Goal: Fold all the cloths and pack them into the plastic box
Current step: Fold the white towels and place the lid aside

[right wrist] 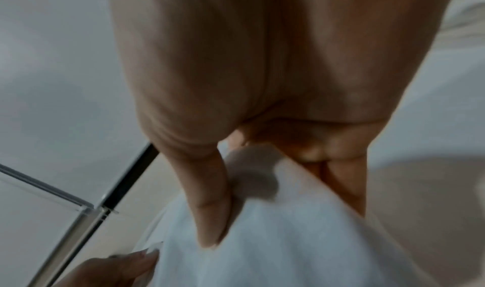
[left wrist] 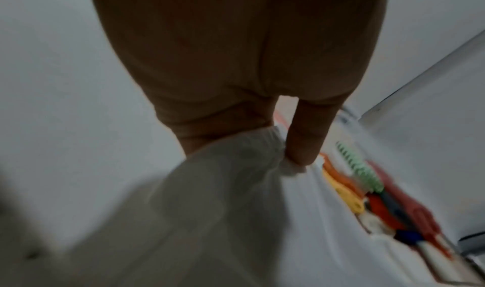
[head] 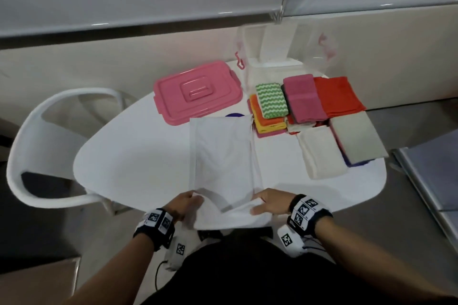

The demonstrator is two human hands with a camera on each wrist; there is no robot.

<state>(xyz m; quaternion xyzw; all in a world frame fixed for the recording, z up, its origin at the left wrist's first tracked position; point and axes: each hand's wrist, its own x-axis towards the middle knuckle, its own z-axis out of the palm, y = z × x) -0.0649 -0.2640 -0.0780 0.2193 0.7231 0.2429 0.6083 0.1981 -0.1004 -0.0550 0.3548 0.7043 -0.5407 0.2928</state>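
A long white cloth (head: pixel 224 153) lies folded lengthwise down the middle of the round white table (head: pixel 138 156). Its near end is lifted off the table edge. My left hand (head: pixel 187 203) pinches the near left corner, seen close in the left wrist view as white cloth (left wrist: pixel 236 187) under the left hand (left wrist: pixel 296 156). My right hand (head: pixel 266 203) grips the near right corner; the right wrist view shows its thumb pressed on the white cloth (right wrist: pixel 275 239). The clear plastic box (head: pixel 272 57) stands at the far side of the table. Its pink lid (head: pixel 197 93) lies to the left.
Stacks of folded cloths fill the table's right side: a green zigzag one (head: pixel 271 100) on orange and yellow, pink (head: pixel 302 98), red (head: pixel 338 95), cream (head: pixel 322 153) and grey (head: pixel 357 138). A white chair (head: pixel 49 146) stands at the left.
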